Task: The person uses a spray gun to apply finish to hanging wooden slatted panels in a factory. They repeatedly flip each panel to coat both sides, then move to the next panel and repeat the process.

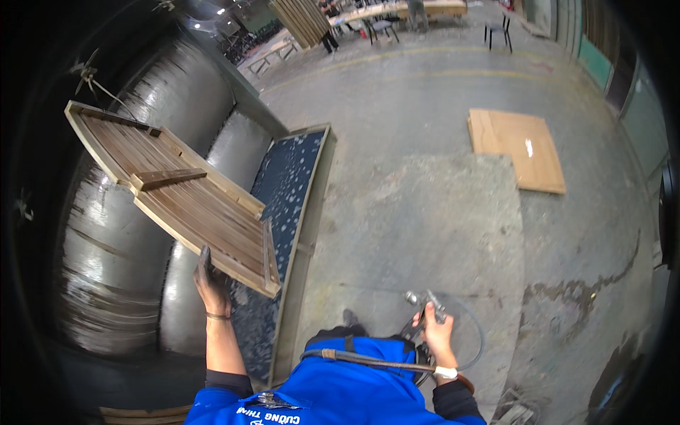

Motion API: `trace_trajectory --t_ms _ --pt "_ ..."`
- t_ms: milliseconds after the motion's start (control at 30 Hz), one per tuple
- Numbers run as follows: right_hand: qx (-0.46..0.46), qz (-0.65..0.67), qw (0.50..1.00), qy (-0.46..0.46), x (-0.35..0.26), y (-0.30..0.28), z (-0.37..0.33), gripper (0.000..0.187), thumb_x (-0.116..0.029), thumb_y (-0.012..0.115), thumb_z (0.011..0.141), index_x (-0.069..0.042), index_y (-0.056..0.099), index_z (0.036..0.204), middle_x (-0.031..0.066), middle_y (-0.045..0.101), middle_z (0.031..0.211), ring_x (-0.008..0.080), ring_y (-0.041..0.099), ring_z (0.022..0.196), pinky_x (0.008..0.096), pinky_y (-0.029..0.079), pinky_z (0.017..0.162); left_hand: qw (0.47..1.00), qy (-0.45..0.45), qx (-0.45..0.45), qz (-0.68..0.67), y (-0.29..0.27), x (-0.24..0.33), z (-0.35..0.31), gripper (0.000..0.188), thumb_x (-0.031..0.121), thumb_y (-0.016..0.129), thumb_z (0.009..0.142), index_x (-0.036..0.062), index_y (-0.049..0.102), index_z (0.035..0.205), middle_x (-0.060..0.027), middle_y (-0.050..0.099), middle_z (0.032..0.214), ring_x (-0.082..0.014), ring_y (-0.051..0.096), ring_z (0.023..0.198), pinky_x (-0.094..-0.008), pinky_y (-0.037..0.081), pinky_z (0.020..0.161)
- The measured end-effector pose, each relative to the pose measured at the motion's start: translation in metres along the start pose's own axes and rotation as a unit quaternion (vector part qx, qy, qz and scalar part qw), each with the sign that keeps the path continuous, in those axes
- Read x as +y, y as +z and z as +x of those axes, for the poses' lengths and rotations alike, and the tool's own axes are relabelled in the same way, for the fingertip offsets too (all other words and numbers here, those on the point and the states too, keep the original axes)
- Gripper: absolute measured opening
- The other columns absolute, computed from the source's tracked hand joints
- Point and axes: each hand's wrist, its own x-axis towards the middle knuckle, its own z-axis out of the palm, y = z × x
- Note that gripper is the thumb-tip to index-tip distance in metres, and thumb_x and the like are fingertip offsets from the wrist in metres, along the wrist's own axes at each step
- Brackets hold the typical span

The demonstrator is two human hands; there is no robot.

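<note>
A slatted wooden panel with a pale frame and a brown crosspiece hangs tilted at the left, its upper end by a hook and cord. My left hand grips its lower edge, fingers partly hidden behind the wood. Low on the right, away from the panel, my right hand is closed round a metal spray gun. A thin hose loops beside that wrist, and a thicker hose crosses in front of my waist.
Behind the panel stands a shiny, streaked metal wall. Below lies a trough of dark, speckled liquid with a raised rim. A flat plywood sheet rests on the concrete floor. Chairs, long tables and people are farther back.
</note>
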Motion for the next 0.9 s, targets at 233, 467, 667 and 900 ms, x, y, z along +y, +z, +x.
trace_trajectory --t_ms 233,467,667,900 --pt "-0.126 0.134 0.983 -0.022 0.007 -0.03 -0.004 0.075 -0.066 0.036 0.103 0.003 0.061 0.087 0.0154 0.068 0.078 0.02 0.065 0.061 0.0235 0.034 0.037 0.994 0.015 -0.098 -0.052 0.05 0.056 -0.012 0.047 0.041 0.056 0.103 0.0054 0.06 0.133 -0.0092 0.069 0.122 -0.0225 0.066 0.113 -0.0399 0.054 0.097" --pt "-0.213 0.216 0.953 0.009 0.012 -0.06 -0.024 0.109 -0.098 0.017 0.076 0.002 0.06 0.078 0.0106 0.06 0.068 0.0177 0.059 0.059 0.0222 0.034 0.04 0.997 -0.022 -0.065 0.03 0.096 0.086 -0.026 0.07 0.052 0.067 0.093 -0.0045 0.058 0.133 -0.0169 0.065 0.127 -0.0276 0.061 0.119 -0.0445 0.048 0.105" --pt "-0.308 0.324 0.894 -0.046 0.009 -0.082 -0.028 0.111 -0.1 0.021 0.072 0.003 0.061 0.081 0.0095 0.058 0.063 0.0178 0.057 0.056 0.0246 0.035 0.042 0.997 0.015 -0.06 0.044 0.121 0.088 -0.041 0.07 0.052 0.072 0.089 -0.0024 0.059 0.132 -0.0178 0.061 0.13 -0.0287 0.058 0.124 -0.0459 0.047 0.106" --pt "-0.24 0.252 0.938 -0.009 0.005 -0.061 0.011 0.091 -0.08 0.02 0.096 0.001 0.058 0.081 0.0084 0.058 0.068 0.0187 0.059 0.057 0.0226 0.032 0.038 0.994 0.041 -0.096 -0.008 0.128 0.115 -0.052 0.053 0.043 0.067 0.094 0.0046 0.061 0.131 -0.0094 0.069 0.122 -0.0208 0.065 0.115 -0.0409 0.052 0.1"
